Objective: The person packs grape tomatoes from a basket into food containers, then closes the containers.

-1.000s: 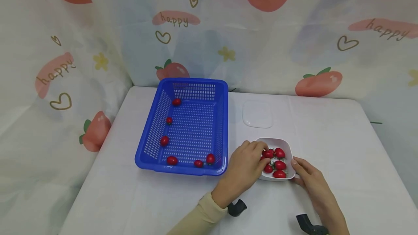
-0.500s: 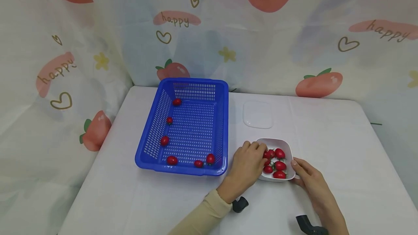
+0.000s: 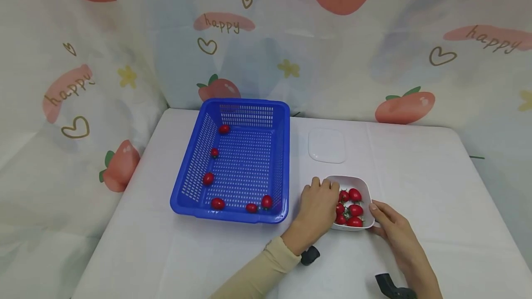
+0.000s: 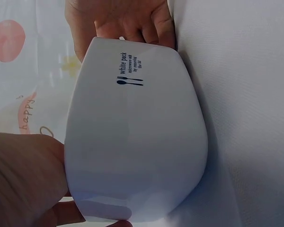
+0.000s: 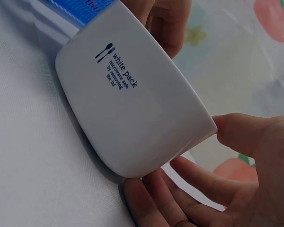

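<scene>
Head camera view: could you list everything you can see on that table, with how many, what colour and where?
Basket: one, blue, left of centre on the table.
Tomatoes in basket: six, red, along its left and near sides.
Container: one, white, near edge, right of the basket.
Tomatoes in container: about six, red.
Lid: one, clear, behind the container.
Tablecloth: one, white.
Backdrop: strawberry print.
Left hand: grips the container's left side.
Right hand: grips its right side.

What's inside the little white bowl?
The white bowl holds small red cherry tomatoes with green stems; six or so show. The left hand covers the bowl's left edge, so any tomatoes beneath it are hidden.
</scene>
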The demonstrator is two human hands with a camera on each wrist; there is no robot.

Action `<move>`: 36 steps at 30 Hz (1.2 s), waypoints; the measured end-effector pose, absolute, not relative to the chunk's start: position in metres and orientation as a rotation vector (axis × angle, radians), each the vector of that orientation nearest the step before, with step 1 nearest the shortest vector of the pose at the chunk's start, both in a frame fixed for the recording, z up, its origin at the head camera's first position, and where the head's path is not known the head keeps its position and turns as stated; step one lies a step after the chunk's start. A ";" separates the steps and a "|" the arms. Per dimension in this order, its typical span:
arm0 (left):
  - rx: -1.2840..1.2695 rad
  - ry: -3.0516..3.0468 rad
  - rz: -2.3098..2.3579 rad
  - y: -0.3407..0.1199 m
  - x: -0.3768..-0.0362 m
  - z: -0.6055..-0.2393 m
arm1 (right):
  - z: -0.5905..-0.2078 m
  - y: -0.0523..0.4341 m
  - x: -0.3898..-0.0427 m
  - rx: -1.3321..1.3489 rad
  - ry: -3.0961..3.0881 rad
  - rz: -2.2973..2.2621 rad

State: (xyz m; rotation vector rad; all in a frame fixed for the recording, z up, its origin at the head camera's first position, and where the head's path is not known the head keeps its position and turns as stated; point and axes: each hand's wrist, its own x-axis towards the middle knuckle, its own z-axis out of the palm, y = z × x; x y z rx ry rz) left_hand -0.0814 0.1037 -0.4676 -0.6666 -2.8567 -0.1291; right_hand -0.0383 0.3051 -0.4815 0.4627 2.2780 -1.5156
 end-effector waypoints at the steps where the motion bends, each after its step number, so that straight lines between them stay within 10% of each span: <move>1: -0.667 -2.862 -0.122 0.104 -0.082 -0.468 | -0.481 0.305 -0.038 0.464 2.277 -1.515; 36: -0.727 -2.901 -0.048 0.103 -0.077 -0.458 | -0.482 0.306 -0.037 0.443 2.280 -1.543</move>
